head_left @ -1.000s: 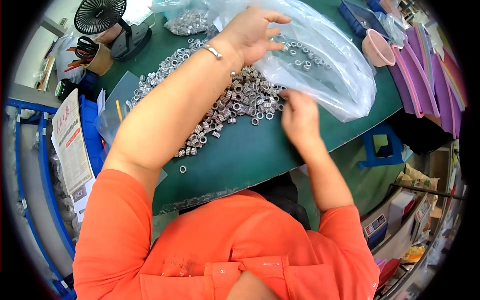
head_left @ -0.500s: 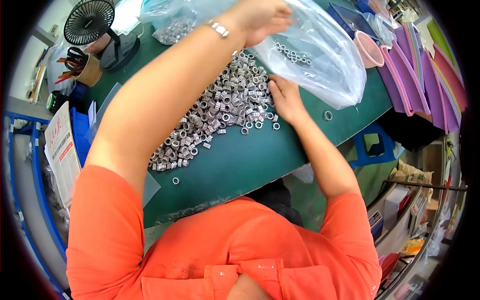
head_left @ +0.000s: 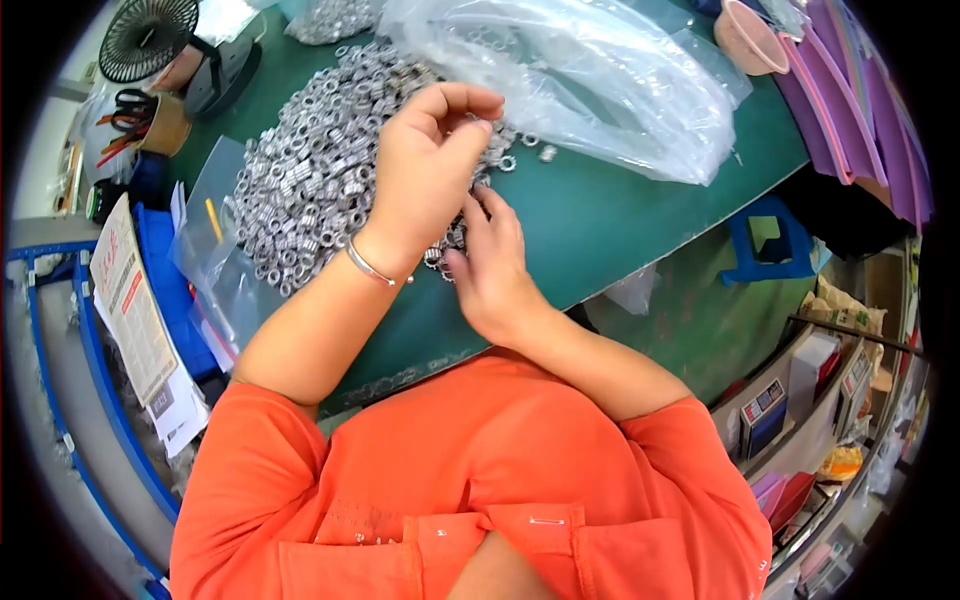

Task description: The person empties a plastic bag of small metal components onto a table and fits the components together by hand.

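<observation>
A wide heap of small grey toothed metal rings (head_left: 310, 165) lies on the green table. Over the heap's right side is my left hand (head_left: 425, 165), a bracelet on its wrist. Its fingers are curled, with thumb and index finger close together; anything inside them is hidden. Below it, my right hand (head_left: 495, 265) rests low at the heap's near right edge. Its thumb and fingers are apart, and a few rings show beside the thumb. Beyond both hands a clear plastic bag (head_left: 620, 110) is spread out, with some rings visible near its left part.
A black fan (head_left: 150, 40) and a brown pen holder (head_left: 168, 125) with scissors stand at the back left. Another bag of rings (head_left: 335, 18) is at the back. On the right are a pink basket (head_left: 750, 38), purple sheets (head_left: 825, 100) and a blue stool (head_left: 770, 240).
My left hand has come back from above the plastic bag to over the heap. My right hand has moved left and nearer my body. The loose ring at the table's right no longer shows.
</observation>
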`<action>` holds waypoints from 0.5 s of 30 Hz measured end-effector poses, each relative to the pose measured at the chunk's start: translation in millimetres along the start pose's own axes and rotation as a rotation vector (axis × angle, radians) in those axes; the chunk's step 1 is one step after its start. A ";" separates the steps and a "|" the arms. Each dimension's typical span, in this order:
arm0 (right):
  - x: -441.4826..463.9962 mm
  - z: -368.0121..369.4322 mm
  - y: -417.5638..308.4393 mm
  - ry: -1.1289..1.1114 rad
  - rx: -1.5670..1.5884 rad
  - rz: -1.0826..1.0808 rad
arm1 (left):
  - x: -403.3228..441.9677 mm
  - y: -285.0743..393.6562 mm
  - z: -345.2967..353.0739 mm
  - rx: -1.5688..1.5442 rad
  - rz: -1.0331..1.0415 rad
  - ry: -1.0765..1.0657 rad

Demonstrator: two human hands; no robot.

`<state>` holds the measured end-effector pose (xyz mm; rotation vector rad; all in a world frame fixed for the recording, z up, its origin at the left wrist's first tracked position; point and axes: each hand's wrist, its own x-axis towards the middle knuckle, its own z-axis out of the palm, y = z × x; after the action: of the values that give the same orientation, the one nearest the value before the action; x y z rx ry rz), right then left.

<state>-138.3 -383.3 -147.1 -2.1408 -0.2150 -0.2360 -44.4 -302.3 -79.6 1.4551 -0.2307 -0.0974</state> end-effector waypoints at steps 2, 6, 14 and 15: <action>-4.0 -13.1 14.2 -0.032 0.142 -0.078 | -15.4 -12.1 -17.3 0.248 0.097 0.060; -9.1 -46.5 33.6 0.168 -0.012 -0.096 | -70.7 -9.2 -41.9 0.639 0.186 -0.150; 18.0 -57.9 46.4 0.297 -0.423 -0.138 | -103.8 -39.0 -59.5 0.883 0.406 -0.129; 29.1 -58.3 51.6 0.338 -0.495 -0.098 | -104.8 -38.8 -59.1 0.861 0.370 -0.109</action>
<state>-102.6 -458.3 -149.7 -2.5322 -0.0660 -0.7669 -130.9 -227.9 -134.0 2.2319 -0.6845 0.2574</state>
